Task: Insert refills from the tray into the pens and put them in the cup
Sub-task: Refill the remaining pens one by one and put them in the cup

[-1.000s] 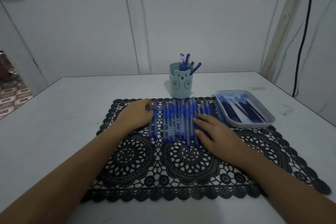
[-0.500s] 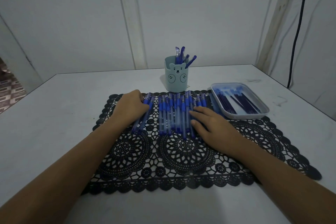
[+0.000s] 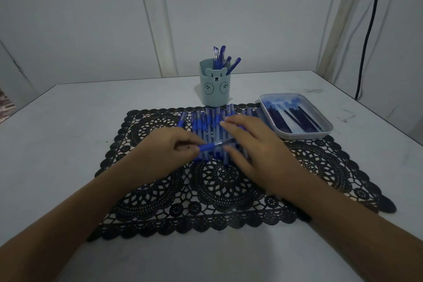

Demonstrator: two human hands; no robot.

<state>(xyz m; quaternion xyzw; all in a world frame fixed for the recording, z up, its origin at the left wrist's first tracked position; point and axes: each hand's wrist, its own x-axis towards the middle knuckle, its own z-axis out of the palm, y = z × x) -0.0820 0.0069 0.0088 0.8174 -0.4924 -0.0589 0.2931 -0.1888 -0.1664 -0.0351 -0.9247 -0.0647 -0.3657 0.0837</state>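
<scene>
Table (image 3: 68,144), 12 o'clock: your left hand (image 3: 167,151) now pinches a pen (image 3: 214,146) lifted off the row (image 3: 206,121); right hand (image 3: 258,146) grip unclear. Insertion step next.

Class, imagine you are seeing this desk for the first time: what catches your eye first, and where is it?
Over the black lace mat, the left hand pinches a blue pen crosswise above the row of pens, with the right hand at its other end. Behind them stands a bear-faced cup holding pens. A tray of refills sits to the right.
</scene>
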